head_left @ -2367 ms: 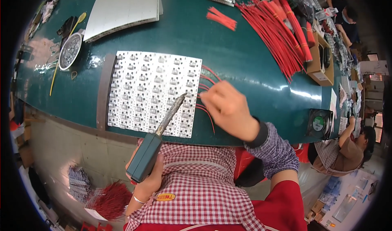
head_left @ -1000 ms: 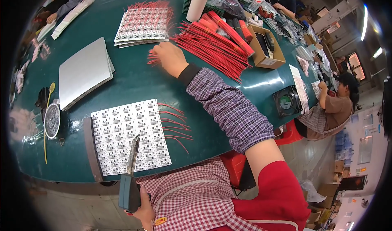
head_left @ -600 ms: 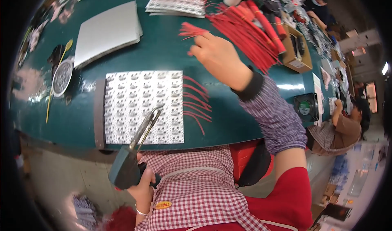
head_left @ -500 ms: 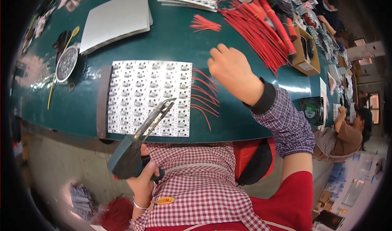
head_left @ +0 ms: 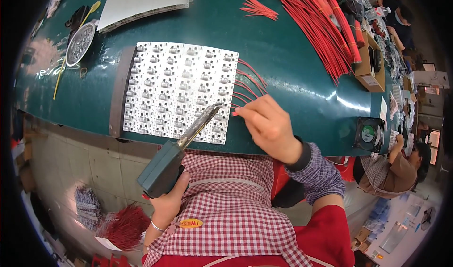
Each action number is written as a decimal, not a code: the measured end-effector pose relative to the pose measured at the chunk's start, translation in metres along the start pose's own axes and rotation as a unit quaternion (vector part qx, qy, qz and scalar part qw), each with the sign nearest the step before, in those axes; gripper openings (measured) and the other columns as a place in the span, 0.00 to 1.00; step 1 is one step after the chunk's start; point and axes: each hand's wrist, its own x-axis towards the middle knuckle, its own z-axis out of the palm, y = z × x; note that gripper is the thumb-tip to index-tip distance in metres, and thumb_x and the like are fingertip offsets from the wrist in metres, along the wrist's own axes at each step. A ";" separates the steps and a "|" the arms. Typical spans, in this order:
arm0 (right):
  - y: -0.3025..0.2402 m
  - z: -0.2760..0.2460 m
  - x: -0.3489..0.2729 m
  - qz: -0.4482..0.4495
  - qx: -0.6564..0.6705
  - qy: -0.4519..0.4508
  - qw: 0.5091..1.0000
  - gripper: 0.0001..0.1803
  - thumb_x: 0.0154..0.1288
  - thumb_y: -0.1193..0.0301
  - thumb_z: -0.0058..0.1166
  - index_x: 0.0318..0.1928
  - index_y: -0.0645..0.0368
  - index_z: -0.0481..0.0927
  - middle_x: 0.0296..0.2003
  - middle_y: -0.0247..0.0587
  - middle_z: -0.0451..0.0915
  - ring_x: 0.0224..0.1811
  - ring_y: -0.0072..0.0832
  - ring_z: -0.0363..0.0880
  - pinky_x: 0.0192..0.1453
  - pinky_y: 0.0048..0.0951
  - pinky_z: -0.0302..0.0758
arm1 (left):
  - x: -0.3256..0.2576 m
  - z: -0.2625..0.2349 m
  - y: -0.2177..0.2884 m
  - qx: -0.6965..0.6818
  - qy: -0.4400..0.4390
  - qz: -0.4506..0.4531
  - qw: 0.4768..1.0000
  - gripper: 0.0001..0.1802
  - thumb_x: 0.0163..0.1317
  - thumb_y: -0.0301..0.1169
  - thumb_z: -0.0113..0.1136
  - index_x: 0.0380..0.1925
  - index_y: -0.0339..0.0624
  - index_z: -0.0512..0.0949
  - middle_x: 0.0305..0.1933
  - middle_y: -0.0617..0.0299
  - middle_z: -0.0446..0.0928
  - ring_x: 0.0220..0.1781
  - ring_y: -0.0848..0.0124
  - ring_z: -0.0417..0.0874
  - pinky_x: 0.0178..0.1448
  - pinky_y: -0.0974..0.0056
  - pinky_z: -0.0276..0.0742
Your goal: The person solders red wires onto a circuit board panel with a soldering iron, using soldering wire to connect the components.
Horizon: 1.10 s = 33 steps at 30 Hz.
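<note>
My left hand (head_left: 171, 200) is closed round the handle of a dark green soldering gun (head_left: 163, 169). Its metal tip reaches the right part of a white circuit board panel (head_left: 155, 90), which carries rows of small dark components. My right hand (head_left: 270, 128) is just off the panel's right edge, with thumb and forefinger pinched on a thin red wire (head_left: 235, 113). The wire's end is close to the soldering tip; whether they touch I cannot tell. Several red wires (head_left: 252, 71) stick out from the panel's right edge above that hand.
A dark bar (head_left: 121, 92) lies along the panel's left side. A metal bowl (head_left: 80, 44) with a yellow stick stands at the left. Stacked white panels (head_left: 141, 3) lie behind. Bundled red wires (head_left: 314, 33), a cardboard box (head_left: 369, 66) and a small fan (head_left: 369, 134) are at the right.
My right hand has come down and left to the panel's edge, now pinching a red wire. The soldering gun has moved rightward across the panel. The view has shifted slightly.
</note>
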 end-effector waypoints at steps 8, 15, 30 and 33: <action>0.002 0.020 -0.019 -0.023 -0.010 0.019 0.999 0.16 0.49 0.82 0.62 0.42 0.66 0.84 0.35 0.38 0.81 0.35 0.32 0.79 0.34 0.30 0.79 | 0.007 0.003 0.015 0.216 -0.084 0.122 0.965 0.17 0.56 0.20 0.72 0.46 0.28 0.83 0.45 0.49 0.85 0.42 0.62 0.88 0.46 0.63 0.83; 0.000 0.019 -0.019 -0.024 -0.027 0.013 0.999 0.15 0.49 0.85 0.64 0.41 0.67 0.83 0.34 0.41 0.81 0.33 0.34 0.79 0.34 0.32 0.78 | 0.010 0.015 0.019 0.223 -0.080 0.199 0.951 0.11 0.54 0.18 0.71 0.38 0.30 0.84 0.41 0.49 0.83 0.38 0.59 0.87 0.41 0.61 0.82; -0.004 0.022 -0.019 -0.029 -0.052 0.017 0.998 0.15 0.51 0.84 0.65 0.42 0.67 0.82 0.33 0.41 0.80 0.32 0.34 0.78 0.32 0.31 0.77 | 0.010 0.017 0.022 0.228 -0.082 0.210 0.947 0.09 0.50 0.18 0.72 0.33 0.32 0.83 0.35 0.54 0.81 0.34 0.61 0.85 0.37 0.63 0.81; -0.003 0.022 -0.020 -0.030 -0.054 0.018 0.998 0.16 0.51 0.84 0.65 0.42 0.68 0.82 0.33 0.41 0.80 0.32 0.35 0.78 0.32 0.31 0.77 | 0.009 0.015 0.023 0.251 -0.092 0.208 0.941 0.10 0.50 0.18 0.72 0.34 0.31 0.83 0.35 0.54 0.82 0.33 0.62 0.85 0.36 0.64 0.80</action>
